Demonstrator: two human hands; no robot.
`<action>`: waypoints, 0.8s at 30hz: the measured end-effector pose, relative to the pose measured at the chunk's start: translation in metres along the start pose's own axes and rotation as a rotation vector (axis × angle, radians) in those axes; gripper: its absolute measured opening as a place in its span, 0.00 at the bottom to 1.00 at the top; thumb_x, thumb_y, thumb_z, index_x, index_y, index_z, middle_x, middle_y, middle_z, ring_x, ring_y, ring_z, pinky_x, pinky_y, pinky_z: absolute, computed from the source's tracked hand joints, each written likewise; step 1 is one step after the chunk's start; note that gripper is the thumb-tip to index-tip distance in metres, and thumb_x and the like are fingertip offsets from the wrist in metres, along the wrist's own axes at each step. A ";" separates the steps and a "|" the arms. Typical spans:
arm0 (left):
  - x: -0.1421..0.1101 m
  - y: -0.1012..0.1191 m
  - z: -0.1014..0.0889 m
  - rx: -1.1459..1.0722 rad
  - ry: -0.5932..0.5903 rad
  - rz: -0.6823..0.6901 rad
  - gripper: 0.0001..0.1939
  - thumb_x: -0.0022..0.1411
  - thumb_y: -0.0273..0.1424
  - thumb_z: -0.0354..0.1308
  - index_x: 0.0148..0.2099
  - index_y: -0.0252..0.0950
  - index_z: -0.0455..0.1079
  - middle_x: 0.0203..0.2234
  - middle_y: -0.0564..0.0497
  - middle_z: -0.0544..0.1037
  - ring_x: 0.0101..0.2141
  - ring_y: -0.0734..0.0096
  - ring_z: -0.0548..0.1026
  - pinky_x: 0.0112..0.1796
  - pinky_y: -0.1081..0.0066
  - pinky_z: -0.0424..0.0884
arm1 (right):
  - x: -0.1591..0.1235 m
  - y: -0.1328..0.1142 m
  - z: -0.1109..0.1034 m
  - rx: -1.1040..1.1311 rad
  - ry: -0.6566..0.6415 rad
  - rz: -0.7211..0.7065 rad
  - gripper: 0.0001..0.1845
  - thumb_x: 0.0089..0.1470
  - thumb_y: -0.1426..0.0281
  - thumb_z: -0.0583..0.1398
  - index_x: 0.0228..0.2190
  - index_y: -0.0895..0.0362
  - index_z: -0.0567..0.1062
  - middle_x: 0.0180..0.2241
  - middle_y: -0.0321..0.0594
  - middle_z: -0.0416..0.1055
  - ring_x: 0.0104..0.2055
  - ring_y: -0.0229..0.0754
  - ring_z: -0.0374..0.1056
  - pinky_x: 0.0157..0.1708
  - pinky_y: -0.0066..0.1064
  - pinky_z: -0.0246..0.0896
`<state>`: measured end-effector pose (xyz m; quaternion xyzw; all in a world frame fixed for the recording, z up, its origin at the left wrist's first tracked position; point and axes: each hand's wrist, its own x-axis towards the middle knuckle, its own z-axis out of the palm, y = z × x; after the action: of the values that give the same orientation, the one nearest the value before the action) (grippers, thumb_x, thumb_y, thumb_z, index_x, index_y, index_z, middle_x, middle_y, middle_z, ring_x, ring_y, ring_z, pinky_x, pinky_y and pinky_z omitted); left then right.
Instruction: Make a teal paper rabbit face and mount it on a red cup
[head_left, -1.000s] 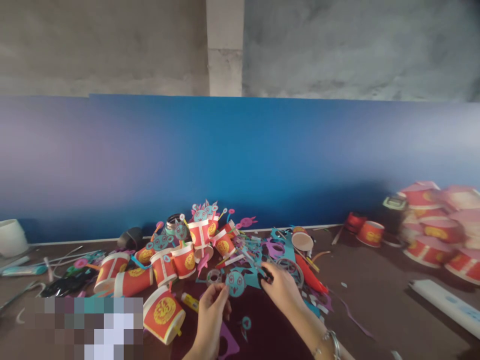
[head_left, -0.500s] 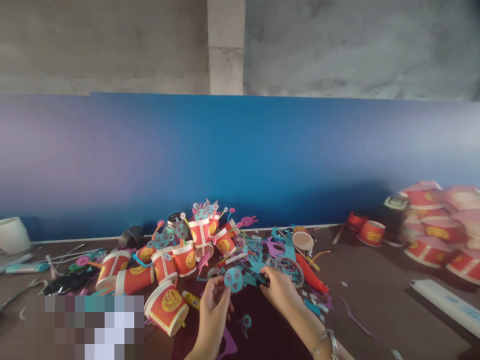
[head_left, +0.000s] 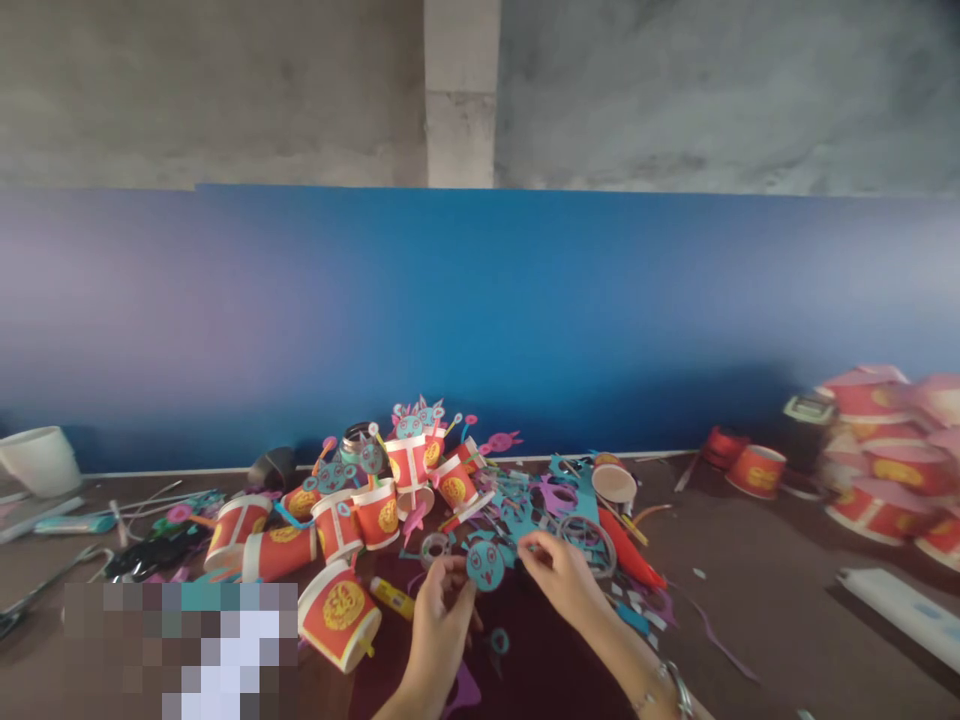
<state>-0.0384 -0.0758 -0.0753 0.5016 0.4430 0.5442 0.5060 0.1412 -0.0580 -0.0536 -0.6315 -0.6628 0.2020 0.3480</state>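
Observation:
My left hand (head_left: 442, 610) pinches the edge of a round blue paper face (head_left: 485, 566) with drawn swirly eyes and a red mouth. Just right of the disc, my right hand (head_left: 551, 570) has its fingers drawn together; whatever is in them is too small or hidden to make out. Beneath both hands lies a dark mat (head_left: 540, 670), on which a small round blue cutout (head_left: 499, 640) rests. A purple paper piece (head_left: 463, 690) is partly covered by my left wrist. Beside that hand is a yellow glue stick (head_left: 392, 598).
Red paper cups (head_left: 341, 615) with straws and paper faces crowd the left. Paper scraps (head_left: 525, 515) and a tape roll (head_left: 435, 548) lie behind my hands. Stacked cups (head_left: 885, 460) and a white power strip (head_left: 900, 615) are at right. A blue panel (head_left: 480, 320) borders the table.
The dark scissors that were at my right hand no longer show clearly. The paper face has tilted in my left hand. The whole view has shifted slightly.

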 end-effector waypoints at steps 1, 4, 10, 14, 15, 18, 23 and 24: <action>0.000 -0.001 0.000 -0.004 -0.005 0.003 0.13 0.52 0.39 0.58 0.35 0.36 0.63 0.18 0.58 0.69 0.12 0.80 0.64 0.11 0.81 0.54 | -0.001 -0.004 0.001 0.131 -0.024 -0.030 0.14 0.54 0.62 0.53 0.29 0.57 0.75 0.20 0.35 0.68 0.24 0.40 0.65 0.26 0.27 0.57; 0.000 -0.005 0.000 -0.012 -0.020 0.006 0.12 0.52 0.38 0.58 0.35 0.36 0.63 0.17 0.59 0.68 0.12 0.79 0.65 0.12 0.81 0.55 | -0.006 -0.015 0.004 0.399 -0.107 -0.057 0.14 0.52 0.60 0.55 0.30 0.57 0.74 0.22 0.34 0.67 0.25 0.38 0.63 0.24 0.26 0.56; 0.003 -0.006 -0.001 0.019 -0.021 0.016 0.13 0.53 0.38 0.56 0.38 0.35 0.64 0.21 0.55 0.71 0.13 0.78 0.65 0.11 0.79 0.55 | -0.007 -0.018 0.009 0.522 -0.088 0.005 0.08 0.46 0.65 0.59 0.22 0.57 0.69 0.16 0.29 0.61 0.20 0.34 0.58 0.21 0.24 0.54; 0.002 -0.005 -0.004 0.128 0.016 0.092 0.10 0.54 0.34 0.53 0.38 0.36 0.64 0.26 0.52 0.72 0.19 0.72 0.70 0.18 0.74 0.64 | 0.000 -0.008 0.008 0.529 0.047 0.046 0.11 0.44 0.62 0.59 0.22 0.57 0.69 0.15 0.29 0.60 0.17 0.34 0.58 0.19 0.25 0.54; 0.000 -0.004 -0.005 0.197 0.008 0.137 0.08 0.54 0.31 0.52 0.38 0.36 0.65 0.27 0.51 0.72 0.23 0.69 0.72 0.23 0.71 0.68 | 0.001 -0.006 0.008 0.523 0.086 0.051 0.11 0.44 0.61 0.59 0.22 0.57 0.69 0.15 0.29 0.60 0.17 0.35 0.58 0.19 0.25 0.54; -0.010 0.004 -0.007 0.465 -0.060 0.300 0.13 0.50 0.24 0.50 0.39 0.37 0.67 0.33 0.47 0.74 0.36 0.61 0.73 0.39 0.63 0.68 | 0.003 0.000 0.008 0.507 0.164 0.044 0.13 0.45 0.59 0.59 0.23 0.57 0.70 0.16 0.32 0.63 0.17 0.36 0.59 0.18 0.25 0.55; -0.024 0.018 -0.005 0.800 -0.286 0.305 0.19 0.46 0.23 0.53 0.43 0.37 0.68 0.40 0.46 0.73 0.45 0.55 0.67 0.50 0.54 0.58 | 0.004 0.005 0.011 0.499 0.181 0.021 0.13 0.46 0.59 0.59 0.24 0.57 0.70 0.18 0.34 0.65 0.18 0.36 0.60 0.17 0.25 0.56; -0.025 0.020 -0.005 0.829 -0.320 0.273 0.18 0.46 0.24 0.53 0.42 0.37 0.68 0.39 0.46 0.73 0.45 0.55 0.67 0.51 0.54 0.57 | 0.004 0.005 0.011 0.499 0.176 0.020 0.13 0.46 0.59 0.59 0.24 0.57 0.70 0.18 0.34 0.65 0.18 0.36 0.61 0.17 0.25 0.57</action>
<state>-0.0454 -0.1029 -0.0586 0.7929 0.4694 0.2986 0.2485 0.1370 -0.0517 -0.0643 -0.5477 -0.5535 0.3070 0.5471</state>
